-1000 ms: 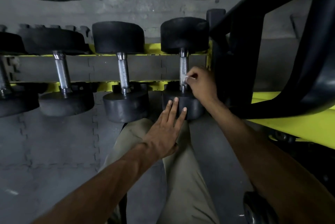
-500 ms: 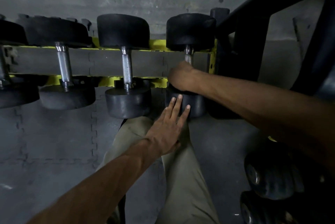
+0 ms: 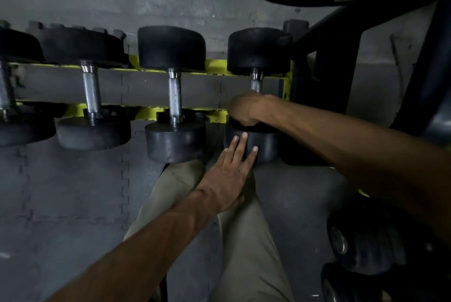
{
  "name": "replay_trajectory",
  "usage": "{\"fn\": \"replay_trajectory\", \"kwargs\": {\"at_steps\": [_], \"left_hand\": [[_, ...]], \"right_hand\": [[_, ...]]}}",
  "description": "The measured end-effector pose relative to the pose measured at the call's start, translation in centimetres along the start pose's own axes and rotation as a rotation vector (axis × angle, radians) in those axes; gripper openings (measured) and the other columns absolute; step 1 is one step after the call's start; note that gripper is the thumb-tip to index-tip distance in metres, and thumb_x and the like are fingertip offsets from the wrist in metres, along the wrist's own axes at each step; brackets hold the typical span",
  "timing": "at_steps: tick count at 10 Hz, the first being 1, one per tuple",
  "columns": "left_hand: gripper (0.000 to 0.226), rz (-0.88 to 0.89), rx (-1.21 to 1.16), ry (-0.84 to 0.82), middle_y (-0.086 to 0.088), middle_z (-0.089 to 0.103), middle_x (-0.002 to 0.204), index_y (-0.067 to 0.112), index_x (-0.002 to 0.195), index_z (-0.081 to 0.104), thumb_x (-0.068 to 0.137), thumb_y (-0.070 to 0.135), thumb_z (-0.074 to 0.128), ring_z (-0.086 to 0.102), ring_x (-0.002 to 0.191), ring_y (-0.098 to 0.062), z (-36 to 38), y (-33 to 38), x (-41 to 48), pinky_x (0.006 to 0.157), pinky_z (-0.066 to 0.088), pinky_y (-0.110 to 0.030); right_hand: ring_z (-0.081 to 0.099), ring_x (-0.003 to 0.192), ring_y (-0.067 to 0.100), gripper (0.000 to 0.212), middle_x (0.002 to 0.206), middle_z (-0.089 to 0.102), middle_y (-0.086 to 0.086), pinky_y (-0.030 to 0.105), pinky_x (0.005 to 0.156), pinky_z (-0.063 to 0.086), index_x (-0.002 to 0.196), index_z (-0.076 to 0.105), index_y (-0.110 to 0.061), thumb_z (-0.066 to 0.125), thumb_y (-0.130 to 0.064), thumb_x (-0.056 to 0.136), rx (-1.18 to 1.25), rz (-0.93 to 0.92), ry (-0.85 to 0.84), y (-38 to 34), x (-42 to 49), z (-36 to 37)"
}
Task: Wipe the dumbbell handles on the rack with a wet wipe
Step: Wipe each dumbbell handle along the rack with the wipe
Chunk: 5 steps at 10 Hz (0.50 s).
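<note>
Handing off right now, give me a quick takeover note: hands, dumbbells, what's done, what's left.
Right hand grips the rightmost dumbbell's handle near its lower end; the wipe is not visible.
Left hand rests flat, fingers straight, on that dumbbell's near head.
Done: cannot tell which handles are clean.
Left: finish this handle, then likely the middle handle and the left handle.

I'm in a gym's weight area. Black rubber-headed dumbbells (image 3: pixel 174 96) with knurled steel handles sit in a row on a yellow rack (image 3: pixel 214 66), above grey interlocking floor mats (image 3: pixel 73 191).
</note>
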<state>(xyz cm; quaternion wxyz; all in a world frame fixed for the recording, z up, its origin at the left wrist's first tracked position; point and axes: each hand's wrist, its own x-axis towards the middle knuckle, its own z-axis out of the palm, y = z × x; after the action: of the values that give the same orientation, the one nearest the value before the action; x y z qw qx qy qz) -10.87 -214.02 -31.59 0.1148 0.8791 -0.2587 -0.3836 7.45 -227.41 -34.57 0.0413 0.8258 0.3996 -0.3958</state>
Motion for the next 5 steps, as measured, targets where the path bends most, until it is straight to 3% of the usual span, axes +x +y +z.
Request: {"fn": "replay_trajectory", "kwargs": {"at_steps": [1,2,3,4,5], "left_hand": [[0.131,-0.002,0.013,-0.01,-0.031,-0.038,0.16,0.008,0.162,-0.022,0.085,0.052,0.074,-0.024,0.155,-0.046,0.2,-0.2,0.0,0.13,0.01,-0.053],[0.13,0.003,0.009,-0.026,-0.031,-0.039,0.159,0.008,0.161,-0.024,0.087,0.052,0.073,-0.025,0.154,-0.047,0.0,-0.1,0.1,0.13,0.009,-0.054],[0.13,0.005,0.022,-0.022,-0.032,-0.038,0.159,0.007,0.161,-0.023,0.087,0.053,0.073,-0.025,0.154,-0.047,0.0,-0.1,0.1,0.129,0.011,-0.055],[0.133,0.009,0.022,-0.026,-0.031,-0.036,0.161,0.008,0.162,-0.022,0.084,0.054,0.076,-0.024,0.155,-0.046,0.0,-0.2,0.0,0.13,0.01,-0.054],[0.132,0.005,0.029,-0.031,-0.031,-0.035,0.162,0.009,0.162,-0.022,0.085,0.053,0.075,-0.021,0.156,-0.046,-0.2,-0.2,-0.1,0.13,0.01,-0.053]], "right_hand": [[0.059,0.115,0.031,0.023,0.119,0.065,0.011,0.036,0.086,0.047,0.113,0.068,-0.014,0.057,-0.026,0.097,-0.213,-0.18,0.061,0.7,-1.8,0.9],[0.058,0.096,0.028,0.005,0.097,0.062,0.006,0.032,0.069,0.04,0.092,0.07,-0.016,0.069,-0.019,0.088,0.015,-0.001,0.199,-0.1,-2.0,2.0],[0.057,0.086,0.022,0.01,0.1,0.058,0.006,0.029,0.066,0.037,0.1,0.065,-0.016,0.064,-0.014,0.091,0.444,0.281,0.461,-0.5,-3.2,4.9],[0.056,0.079,0.021,0.007,0.097,0.058,0.004,0.032,0.062,0.043,0.096,0.059,-0.018,0.062,-0.017,0.09,0.609,0.416,0.536,-1.4,-3.0,5.6],[0.053,0.071,0.023,0.011,0.085,0.059,0.006,0.033,0.058,0.039,0.084,0.055,-0.014,0.064,-0.02,0.087,0.734,0.614,0.586,-1.3,-3.0,6.7]]}}
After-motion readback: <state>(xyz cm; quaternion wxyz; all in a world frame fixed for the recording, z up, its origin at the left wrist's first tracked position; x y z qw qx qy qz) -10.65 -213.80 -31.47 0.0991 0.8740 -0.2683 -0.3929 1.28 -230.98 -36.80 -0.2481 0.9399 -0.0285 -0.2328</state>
